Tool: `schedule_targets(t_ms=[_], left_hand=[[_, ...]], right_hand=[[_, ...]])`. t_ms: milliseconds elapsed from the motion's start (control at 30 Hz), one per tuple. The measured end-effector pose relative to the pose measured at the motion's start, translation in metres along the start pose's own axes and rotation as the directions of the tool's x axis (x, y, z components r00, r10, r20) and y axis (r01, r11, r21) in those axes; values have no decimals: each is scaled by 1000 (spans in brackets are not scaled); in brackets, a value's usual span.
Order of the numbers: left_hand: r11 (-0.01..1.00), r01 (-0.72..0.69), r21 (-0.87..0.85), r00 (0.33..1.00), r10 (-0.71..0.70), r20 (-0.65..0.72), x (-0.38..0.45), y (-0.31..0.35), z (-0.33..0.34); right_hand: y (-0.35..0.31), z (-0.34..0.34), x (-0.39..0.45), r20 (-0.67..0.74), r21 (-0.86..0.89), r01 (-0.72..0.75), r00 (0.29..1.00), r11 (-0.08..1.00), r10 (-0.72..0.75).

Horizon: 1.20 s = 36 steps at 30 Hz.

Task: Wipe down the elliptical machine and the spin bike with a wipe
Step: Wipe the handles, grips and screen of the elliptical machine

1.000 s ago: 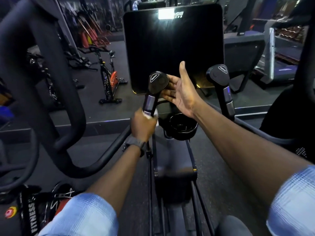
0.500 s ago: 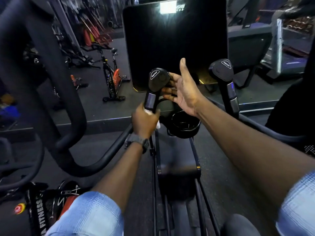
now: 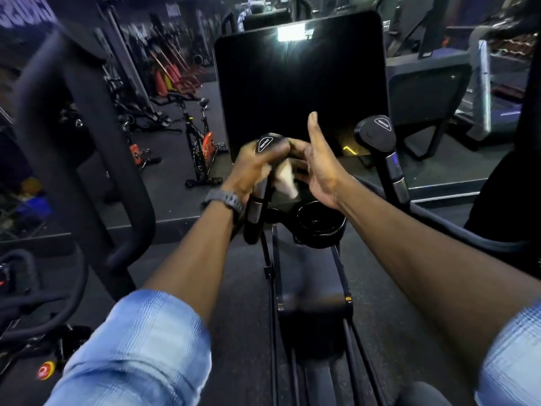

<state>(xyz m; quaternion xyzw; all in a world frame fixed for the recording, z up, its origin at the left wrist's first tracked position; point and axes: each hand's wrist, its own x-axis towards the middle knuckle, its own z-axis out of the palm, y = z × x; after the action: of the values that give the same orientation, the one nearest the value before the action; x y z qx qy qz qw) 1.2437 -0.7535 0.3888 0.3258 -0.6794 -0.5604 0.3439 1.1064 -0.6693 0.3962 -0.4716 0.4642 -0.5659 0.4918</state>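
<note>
Leftmost, moving arm: a thick black swing arm of the elliptical machine is seen rising along the left edge, blurred.
Spin bike: a black and orange spin bike is seen standing on the dark floor behind, well apart from both hands.
Left hand: the left hand is wrapped around the upper part of the left fixed handle, just below its rounded cap; a dark watch is worn at the wrist.
Grip, left: the fingers are curled round the handle with the wipe pressed against it.
Wipe: a pale wipe is seen hanging out from the left hand's grasp, between the two hands, beside the handle.
Console: a large dark screen is mounted straight ahead, with a bright light reflected near its top edge.
Right hand: the right hand is held palm-in beside the handle cap, thumb raised, fingertips touching the cap's far side.
Grip, right: the fingers are kept fairly straight and nothing is clasped.
Cup holder: a round black cup holder is set below the hands.
Right handle: the second capped handle is left untouched at the right.
</note>
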Motion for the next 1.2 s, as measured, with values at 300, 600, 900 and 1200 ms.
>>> schedule_targets(t_ms=[300, 600, 900, 1200], left_hand=[[820, -203, 536, 769, 472, -432, -28, -31, 43], [685, -76, 725, 804, 472, -362, -74, -100, 36], [868, -205, 452, 896, 352, -270, -52, -43, 15], [893, 34, 449, 921, 146, -360, -77, -116, 8]], right_hand=[[3, -5, 3, -76, 57, 8, 997, 998, -3], [12, 3, 4, -9, 89, -48, 999, 995, 49], [13, 8, 2, -71, 108, -63, 995, 992, 71], [25, 16, 2, -91, 84, -98, 990, 992, 106]])
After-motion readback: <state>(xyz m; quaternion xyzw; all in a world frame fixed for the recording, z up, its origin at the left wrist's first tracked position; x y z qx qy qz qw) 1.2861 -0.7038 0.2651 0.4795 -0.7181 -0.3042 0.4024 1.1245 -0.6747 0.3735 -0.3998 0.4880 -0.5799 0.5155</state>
